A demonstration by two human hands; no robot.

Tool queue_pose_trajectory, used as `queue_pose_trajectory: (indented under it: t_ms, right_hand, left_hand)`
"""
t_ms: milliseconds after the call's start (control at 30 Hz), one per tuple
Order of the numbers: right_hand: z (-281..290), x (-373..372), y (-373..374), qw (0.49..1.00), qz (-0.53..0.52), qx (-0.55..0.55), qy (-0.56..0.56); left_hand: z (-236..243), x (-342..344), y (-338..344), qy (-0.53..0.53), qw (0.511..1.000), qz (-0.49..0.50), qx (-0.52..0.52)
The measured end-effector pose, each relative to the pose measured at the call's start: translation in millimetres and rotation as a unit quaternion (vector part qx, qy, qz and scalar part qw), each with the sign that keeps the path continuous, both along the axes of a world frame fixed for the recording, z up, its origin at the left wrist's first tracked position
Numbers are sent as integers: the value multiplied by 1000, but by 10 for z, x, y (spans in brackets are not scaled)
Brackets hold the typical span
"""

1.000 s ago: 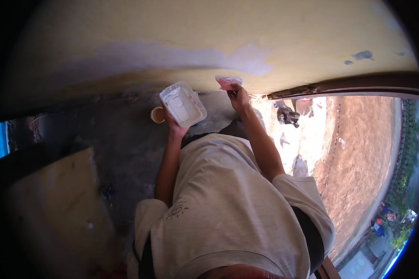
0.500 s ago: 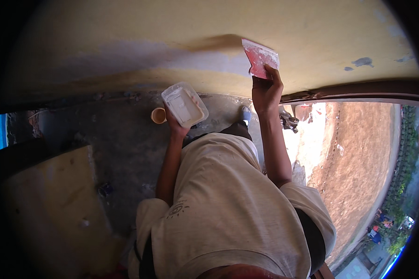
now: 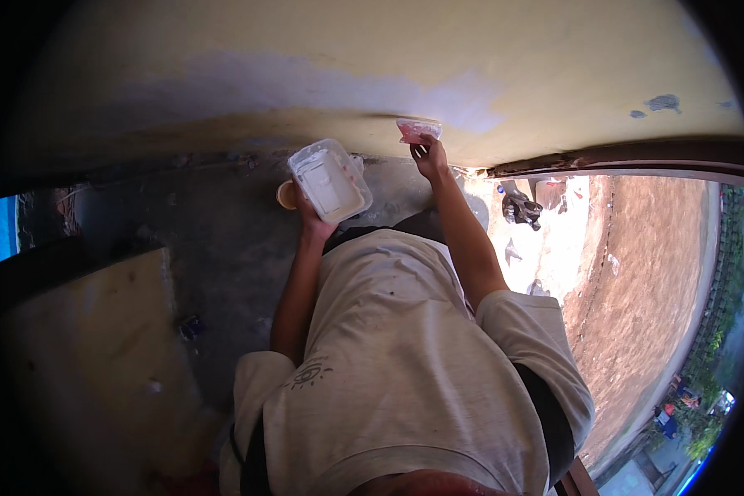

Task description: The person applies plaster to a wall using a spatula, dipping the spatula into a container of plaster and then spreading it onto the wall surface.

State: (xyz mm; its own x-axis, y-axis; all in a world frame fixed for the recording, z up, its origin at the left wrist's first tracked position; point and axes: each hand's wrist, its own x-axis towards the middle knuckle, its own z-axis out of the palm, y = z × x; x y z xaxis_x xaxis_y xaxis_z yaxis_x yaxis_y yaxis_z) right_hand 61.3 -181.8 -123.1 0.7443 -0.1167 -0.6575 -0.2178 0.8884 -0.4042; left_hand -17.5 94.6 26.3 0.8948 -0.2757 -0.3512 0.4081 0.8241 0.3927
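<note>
The right hand is gripping a red scraper close to the wall, near its lower edge; the left hand is gripping a whitish tub above the floor, where 1 cup is standing.

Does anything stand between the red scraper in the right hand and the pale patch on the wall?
Nothing visible does. The right hand holds the red scraper at the lower edge of the pale patch; the plastic tub in the left hand sits to the left. Whether the scraper touches the wall I can't tell.
</note>
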Motion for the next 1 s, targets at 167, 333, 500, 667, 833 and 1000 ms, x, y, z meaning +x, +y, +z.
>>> queue_pose_trajectory:
  t_ms: [167,333,500,667,833,1000]
  right_hand:
    - [1062,177,-2,989,-54,93,-101]
    - [2387,-72,-207,971,-68,116,-196]
    - [3227,-493,-254,959,-88,48,-265]
    - [2541,-647,-375,976,-95,-39,-191]
    - [691,-522,-371,998,39,-44,-1]
    - [141,-326,-518,994,44,-73,69]
  left_hand:
    - [-33,-32,39,16,999,30,-15]
    - [148,-19,-39,14,999,14,-36]
    - [292,-16,-129,13,999,28,-34]
    - [275,-19,-169,15,999,21,-45]
    - [168,-95,-80,25,999,24,-26]
    - [345,-80,-180,14,999,29,-13]
